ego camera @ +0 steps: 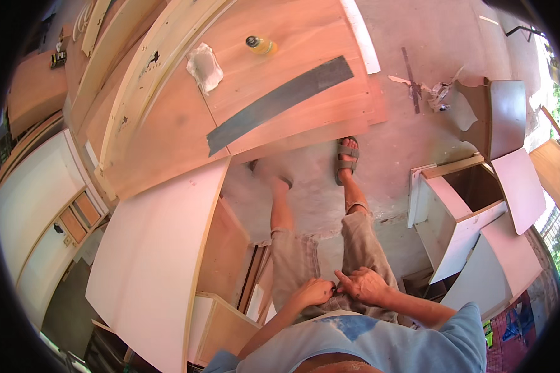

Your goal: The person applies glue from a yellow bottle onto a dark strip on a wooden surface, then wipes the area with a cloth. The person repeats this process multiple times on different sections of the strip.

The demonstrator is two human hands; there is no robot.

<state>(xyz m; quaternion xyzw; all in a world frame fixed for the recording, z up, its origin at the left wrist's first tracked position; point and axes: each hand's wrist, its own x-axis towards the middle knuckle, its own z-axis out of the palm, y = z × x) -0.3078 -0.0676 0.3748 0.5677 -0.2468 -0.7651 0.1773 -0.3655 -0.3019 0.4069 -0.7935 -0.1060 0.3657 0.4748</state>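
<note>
My left hand [313, 292] is at my lap, its fingers curled close around a small dark thing too hidden to name. Beside it, nearly touching, my right hand [365, 285] has its index finger stretched towards the left one; whether it holds anything cannot be told. Both rest over my brown rolled-up trousers [365, 242]. Beyond my feet lies a wooden panel [280, 126] with a long dark grey strip [284, 102] across it. A bottle of yellow liquid with a black cap [261, 45] and a crumpled white wrapping [205, 68] also sit on the panel.
A white-faced board [154, 252] stands at the left, by wooden boxes. Curved plywood pieces [135, 79] lie at the upper left. To the right are a white open cabinet box [466, 224] and loose panels [520, 191]. Scraps [441, 95] litter the concrete floor [429, 42].
</note>
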